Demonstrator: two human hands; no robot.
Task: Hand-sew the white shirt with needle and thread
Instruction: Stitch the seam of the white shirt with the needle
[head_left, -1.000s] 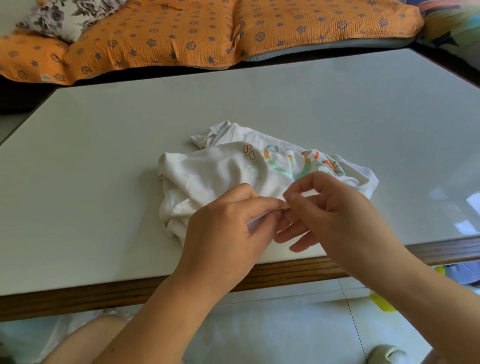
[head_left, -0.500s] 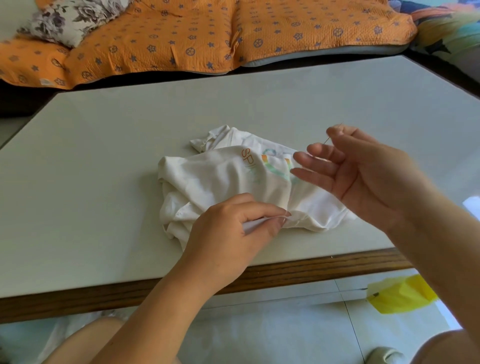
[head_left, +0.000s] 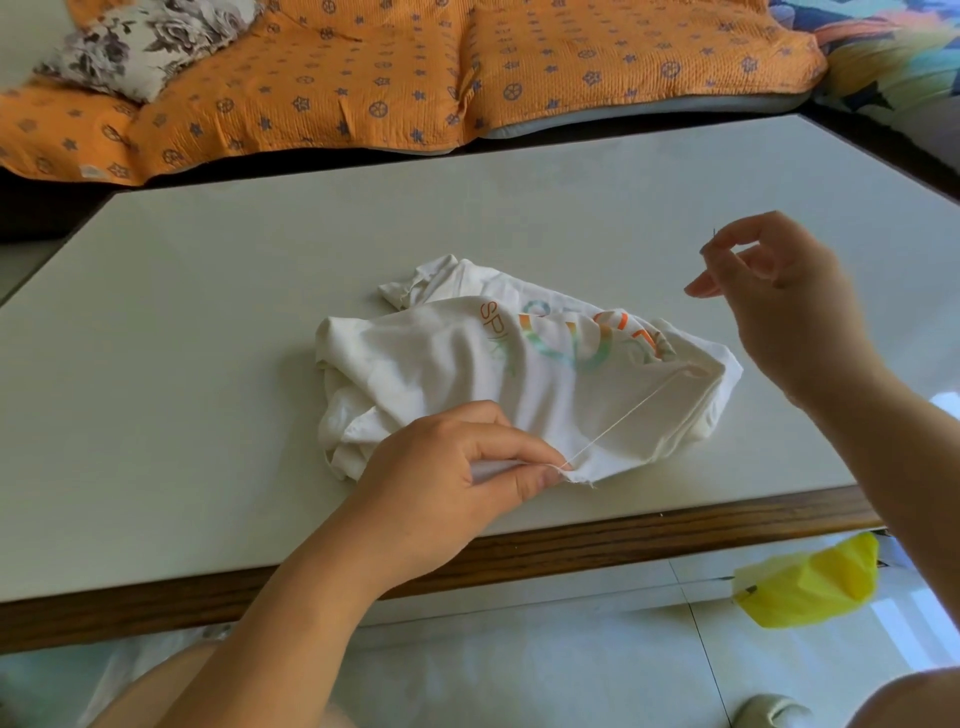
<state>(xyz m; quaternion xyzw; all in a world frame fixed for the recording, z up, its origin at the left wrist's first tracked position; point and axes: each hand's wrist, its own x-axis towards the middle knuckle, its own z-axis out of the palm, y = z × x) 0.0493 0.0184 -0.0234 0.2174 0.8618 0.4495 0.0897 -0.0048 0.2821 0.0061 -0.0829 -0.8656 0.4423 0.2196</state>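
A crumpled white shirt with orange and green lettering lies on the white table near its front edge. My left hand pinches the shirt's near hem between thumb and forefinger. A pale thread runs taut from that pinch up and to the right across the shirt. My right hand is raised above the table to the right of the shirt, pinching a thin needle whose tip pokes out above the fingers.
The table has a wooden front edge. An orange patterned cushion and a floral pillow lie behind it. A yellow bag sits on the tiled floor at the right. My knees show at the bottom.
My right hand has moved from the hem up and out to the right, drawing the needle and thread away from the shirt. My left hand has kept its pinch on the hem.
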